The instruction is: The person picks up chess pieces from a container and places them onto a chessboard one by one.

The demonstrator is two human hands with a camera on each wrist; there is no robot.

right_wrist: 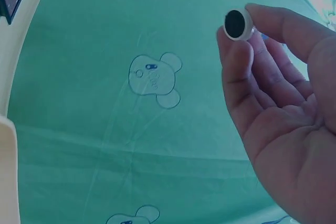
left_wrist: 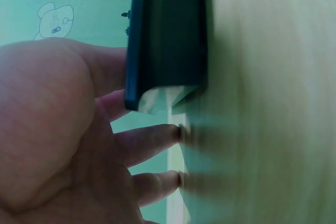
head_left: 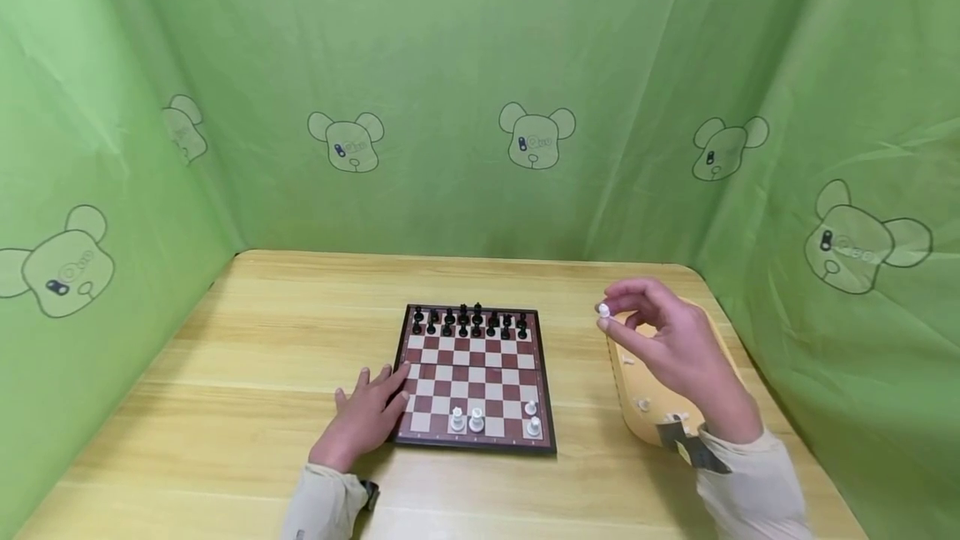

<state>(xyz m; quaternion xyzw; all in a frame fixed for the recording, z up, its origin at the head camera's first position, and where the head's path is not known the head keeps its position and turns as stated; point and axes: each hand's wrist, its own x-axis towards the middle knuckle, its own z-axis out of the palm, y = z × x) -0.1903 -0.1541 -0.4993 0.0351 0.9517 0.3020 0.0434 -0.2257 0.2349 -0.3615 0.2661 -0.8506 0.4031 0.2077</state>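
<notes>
My right hand [head_left: 667, 348] pinches a small white chess piece [head_left: 604, 311] between thumb and fingertips, above the far left edge of a yellow tray [head_left: 628, 415]. The dark round underside of that chess piece [right_wrist: 237, 24] faces the right wrist camera. On the left border of the chessboard [head_left: 480, 361] rests my left hand [head_left: 367, 415], its fingers spread. In the left wrist view, two fingertips of the left hand [left_wrist: 68, 129] reach the table beside the board's dark side [left_wrist: 170, 30]. Black pieces [head_left: 463, 323] fill the two far rows; a few white pieces [head_left: 477, 420] stand along the near side.
Several white pieces [head_left: 643, 404] lie in the tray, partly hidden by the right forearm. Board and tray share a light wooden table [head_left: 247, 357]. Green curtains [head_left: 450, 215] printed with bear heads enclose its back and sides.
</notes>
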